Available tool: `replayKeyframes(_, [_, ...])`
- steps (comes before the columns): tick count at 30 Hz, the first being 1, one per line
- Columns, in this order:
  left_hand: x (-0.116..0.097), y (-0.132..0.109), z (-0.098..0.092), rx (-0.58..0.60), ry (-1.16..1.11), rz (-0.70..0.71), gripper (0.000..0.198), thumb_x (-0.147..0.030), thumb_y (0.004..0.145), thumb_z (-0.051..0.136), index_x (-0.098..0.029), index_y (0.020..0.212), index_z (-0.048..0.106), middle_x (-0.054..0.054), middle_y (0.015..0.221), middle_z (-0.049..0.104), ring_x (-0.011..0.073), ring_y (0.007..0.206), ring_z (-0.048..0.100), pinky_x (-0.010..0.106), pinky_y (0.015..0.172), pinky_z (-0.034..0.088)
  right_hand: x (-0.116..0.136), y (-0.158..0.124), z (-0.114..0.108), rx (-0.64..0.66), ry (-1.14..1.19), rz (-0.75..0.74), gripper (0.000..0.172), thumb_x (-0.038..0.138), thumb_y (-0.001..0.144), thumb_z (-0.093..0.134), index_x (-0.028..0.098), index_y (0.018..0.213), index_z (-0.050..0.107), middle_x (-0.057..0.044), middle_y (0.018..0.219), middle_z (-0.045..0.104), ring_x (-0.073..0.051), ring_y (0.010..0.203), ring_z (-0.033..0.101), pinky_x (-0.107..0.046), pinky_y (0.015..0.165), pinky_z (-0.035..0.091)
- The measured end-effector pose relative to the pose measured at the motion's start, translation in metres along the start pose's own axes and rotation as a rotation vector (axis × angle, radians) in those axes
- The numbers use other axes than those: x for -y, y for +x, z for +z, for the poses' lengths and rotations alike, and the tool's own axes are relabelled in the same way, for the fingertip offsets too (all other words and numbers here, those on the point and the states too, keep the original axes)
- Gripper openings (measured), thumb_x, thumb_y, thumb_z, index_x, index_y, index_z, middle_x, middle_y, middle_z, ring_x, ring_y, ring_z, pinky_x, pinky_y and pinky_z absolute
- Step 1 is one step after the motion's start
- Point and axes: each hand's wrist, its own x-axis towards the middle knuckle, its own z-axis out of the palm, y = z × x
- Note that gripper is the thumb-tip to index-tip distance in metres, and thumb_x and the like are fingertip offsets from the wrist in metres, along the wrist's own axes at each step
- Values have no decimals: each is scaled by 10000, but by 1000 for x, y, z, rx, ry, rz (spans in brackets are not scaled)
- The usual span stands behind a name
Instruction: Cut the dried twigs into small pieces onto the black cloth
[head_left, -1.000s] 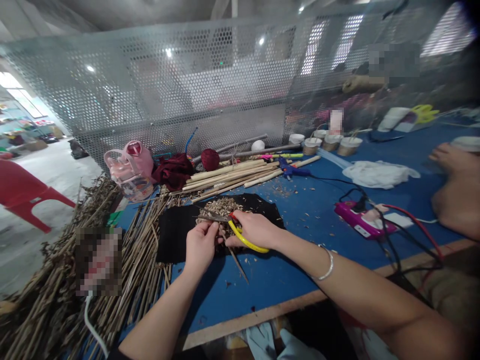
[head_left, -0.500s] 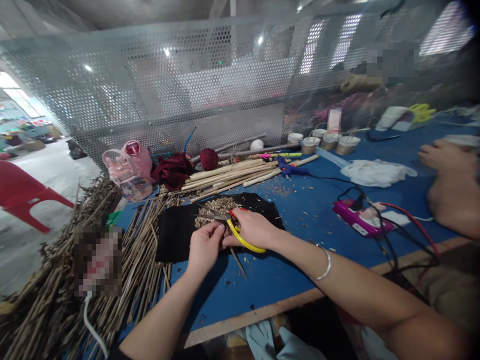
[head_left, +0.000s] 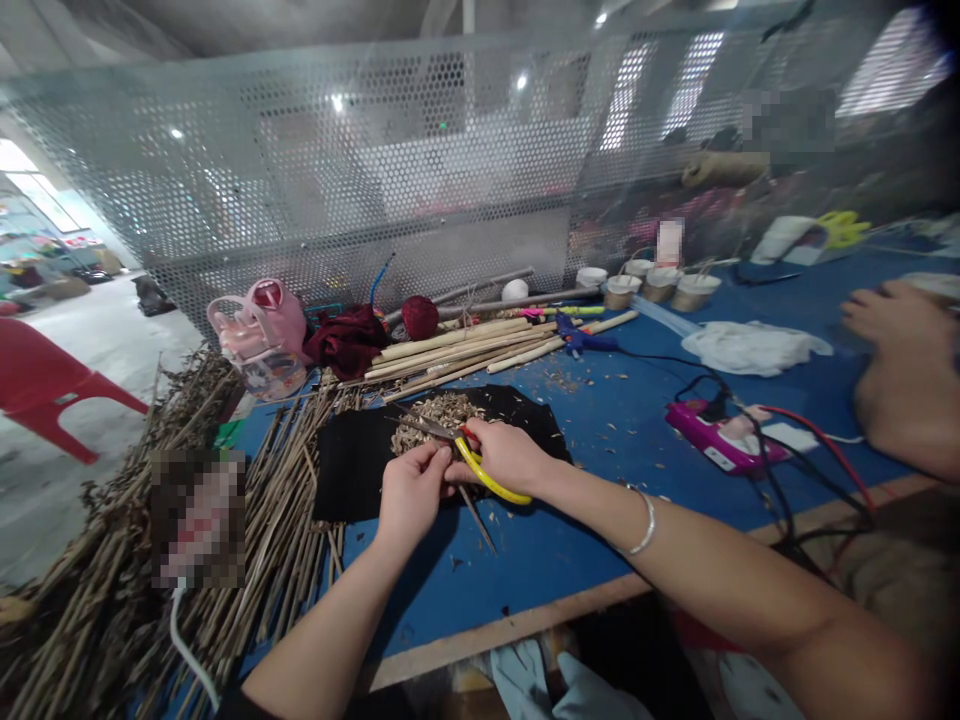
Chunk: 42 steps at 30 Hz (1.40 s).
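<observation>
My right hand (head_left: 504, 455) is closed around scissors with yellow handles (head_left: 491, 482). Their dark blades (head_left: 429, 426), slightly apart, point left over a heap of small dry cut pieces (head_left: 442, 408). The heap lies on a black cloth (head_left: 349, 470). My left hand (head_left: 411, 487) is in a pinch just below the blades, its fingertips close to those of my right hand. A thin dry stem (head_left: 478, 520) slants out from under the hands toward the table's front edge. Its upper end is hidden by the fingers, which seem to hold it.
Bundles of dry stems (head_left: 281, 500) lie to the left. Behind are pale sticks (head_left: 465, 345), a blue glue gun (head_left: 581, 337) and a pink bag (head_left: 262, 335). A purple power strip (head_left: 720, 440) with cables is at right, near another person's hand (head_left: 892, 315). A perforated screen (head_left: 315, 190) stands behind.
Almost nothing differs. Both hands, the scissors and the stem stay in nearly the same place, with a very slight shift of the view.
</observation>
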Motion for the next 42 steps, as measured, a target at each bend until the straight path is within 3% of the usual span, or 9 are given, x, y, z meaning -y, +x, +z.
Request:
replayKeyframes(16, [-3, 1, 2, -32, -210, -100, 319, -377, 663, 643, -121, 854, 628, 6, 592, 625, 97, 513, 568, 196, 501, 473, -5, 4, -6, 82, 15, 22, 562, 735, 684, 429, 205, 794, 584, -56, 749, 654, -188, 671, 603, -231, 525, 322])
replayKeyframes(23, [-7, -1, 2, -19, -286, -83, 286, -396, 677, 624, -113, 659, 582, 47, 645, 648, 109, 509, 571, 232, 532, 484, -5, 1, -8, 59, -12, -48, 693, 740, 597, 524, 177, 1000, 516, -91, 893, 642, -229, 775, 611, -262, 601, 371])
replayKeyframes(30, [-2, -1, 2, 49, -203, -36, 287, -402, 727, 574, -121, 681, 607, 43, 610, 635, 117, 510, 556, 234, 546, 468, -2, -2, -6, 12, 44, -70, 717, 741, 543, 569, 156, 953, 508, -107, 917, 616, -241, 832, 592, -285, 664, 395])
replayKeyframes(42, [-3, 0, 2, 31, -167, -27, 297, -425, 725, 562, -138, 654, 584, 7, 574, 609, 94, 490, 517, 210, 524, 453, -2, 2, 1, 62, -43, 7, 613, 761, 617, 479, 202, 860, 540, -58, 792, 633, -198, 705, 597, -245, 555, 329])
